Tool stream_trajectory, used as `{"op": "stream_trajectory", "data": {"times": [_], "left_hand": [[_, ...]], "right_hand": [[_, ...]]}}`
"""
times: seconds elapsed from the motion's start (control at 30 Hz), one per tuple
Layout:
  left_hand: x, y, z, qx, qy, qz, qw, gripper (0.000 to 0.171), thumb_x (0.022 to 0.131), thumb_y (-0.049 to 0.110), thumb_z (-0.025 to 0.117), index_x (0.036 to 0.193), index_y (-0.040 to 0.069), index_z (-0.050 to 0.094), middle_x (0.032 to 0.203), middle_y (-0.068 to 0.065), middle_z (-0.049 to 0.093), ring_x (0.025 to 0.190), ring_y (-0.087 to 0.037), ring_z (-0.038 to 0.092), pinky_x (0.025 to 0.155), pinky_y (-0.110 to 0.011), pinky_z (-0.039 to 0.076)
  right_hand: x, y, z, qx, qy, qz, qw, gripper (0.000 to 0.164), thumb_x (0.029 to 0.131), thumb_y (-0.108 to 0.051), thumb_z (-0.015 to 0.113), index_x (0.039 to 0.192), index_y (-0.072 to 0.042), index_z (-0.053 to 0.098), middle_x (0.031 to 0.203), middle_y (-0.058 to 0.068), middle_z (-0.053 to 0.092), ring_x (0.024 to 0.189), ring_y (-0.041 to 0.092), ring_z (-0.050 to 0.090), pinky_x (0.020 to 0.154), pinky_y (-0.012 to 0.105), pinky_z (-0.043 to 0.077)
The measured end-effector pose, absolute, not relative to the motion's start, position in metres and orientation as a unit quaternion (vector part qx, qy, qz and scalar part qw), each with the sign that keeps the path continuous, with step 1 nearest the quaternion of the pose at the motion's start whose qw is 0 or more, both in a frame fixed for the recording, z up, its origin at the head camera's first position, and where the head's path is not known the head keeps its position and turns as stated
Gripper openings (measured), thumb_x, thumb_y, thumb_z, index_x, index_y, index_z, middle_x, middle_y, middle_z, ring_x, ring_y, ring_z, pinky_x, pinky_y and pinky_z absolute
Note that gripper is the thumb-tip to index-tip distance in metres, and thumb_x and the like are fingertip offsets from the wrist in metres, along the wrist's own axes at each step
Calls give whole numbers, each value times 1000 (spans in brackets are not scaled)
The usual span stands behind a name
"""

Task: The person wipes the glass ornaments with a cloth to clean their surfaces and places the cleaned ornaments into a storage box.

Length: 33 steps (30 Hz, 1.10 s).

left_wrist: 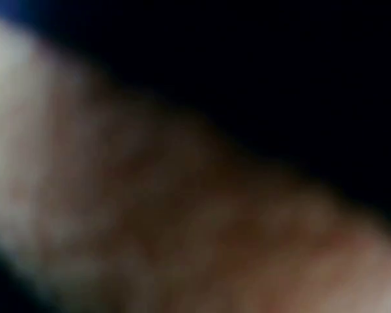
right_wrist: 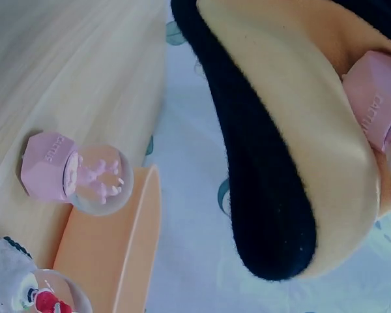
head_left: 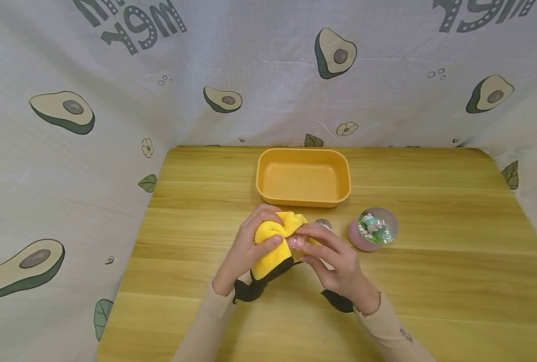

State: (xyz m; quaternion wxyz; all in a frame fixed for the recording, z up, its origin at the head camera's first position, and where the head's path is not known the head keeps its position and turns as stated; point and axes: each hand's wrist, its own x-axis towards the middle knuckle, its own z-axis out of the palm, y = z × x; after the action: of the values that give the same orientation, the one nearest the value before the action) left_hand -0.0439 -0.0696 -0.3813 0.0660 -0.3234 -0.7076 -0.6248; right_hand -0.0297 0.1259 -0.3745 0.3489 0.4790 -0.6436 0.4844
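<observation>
In the head view my left hand [head_left: 249, 245] grips a bunched yellow cloth [head_left: 270, 261] with a black edge, its thumb lying across the folds. Facing it, my right hand [head_left: 333, 256] pinches a small pink snow globe [head_left: 292, 242] against the cloth. The pink base of this snow globe [right_wrist: 373, 98], lettered CACTUS, shows at the right of the right wrist view; its glass is mostly cut off by the frame edge. The left wrist view is dark and blurred.
An orange tray [head_left: 303, 202] stands behind the hands. To their right sits a pink-based snow globe [head_left: 365, 240] with flowers inside. In the right wrist view another pink snow globe [right_wrist: 49, 166] and a white-based globe [right_wrist: 10, 267] with something red inside are beside the tray.
</observation>
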Motion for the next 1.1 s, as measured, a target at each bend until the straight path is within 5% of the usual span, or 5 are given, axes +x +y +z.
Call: {"op": "stream_trajectory", "data": {"times": [0.23,0.47,0.7,1.1], "left_hand": [[-42,-70,-380,-332,-714,-609,94,37,96,45,52,103,9,54,110,-14,53,88,-25,53,64,-29,48],[-39,-66,-378,-332,-746,-559,143,39,95,49,51,107,12,53,113,-15,50,95,-27,54,70,-31,50],[-38,-64,-380,-332,-753,-540,178,38,95,47,52,108,12,53,115,-16,48,98,-29,53,73,-33,51],[-36,-67,-384,-307,-758,-545,186,39,95,46,54,111,11,53,118,-16,48,102,-30,52,76,-34,49]], "right_hand": [[-32,126,-375,468,-640,505,341,28,89,-14,68,94,13,63,95,29,60,87,30,61,84,25,50],[-28,126,-381,398,-627,609,277,40,87,-14,70,101,21,55,109,25,59,108,22,58,90,26,47],[-24,124,-378,341,-631,662,218,46,86,-14,72,113,19,54,117,22,56,110,27,55,95,30,45],[-26,119,-375,310,-625,681,223,50,84,-15,75,111,21,54,114,20,58,108,26,53,88,27,44]]}}
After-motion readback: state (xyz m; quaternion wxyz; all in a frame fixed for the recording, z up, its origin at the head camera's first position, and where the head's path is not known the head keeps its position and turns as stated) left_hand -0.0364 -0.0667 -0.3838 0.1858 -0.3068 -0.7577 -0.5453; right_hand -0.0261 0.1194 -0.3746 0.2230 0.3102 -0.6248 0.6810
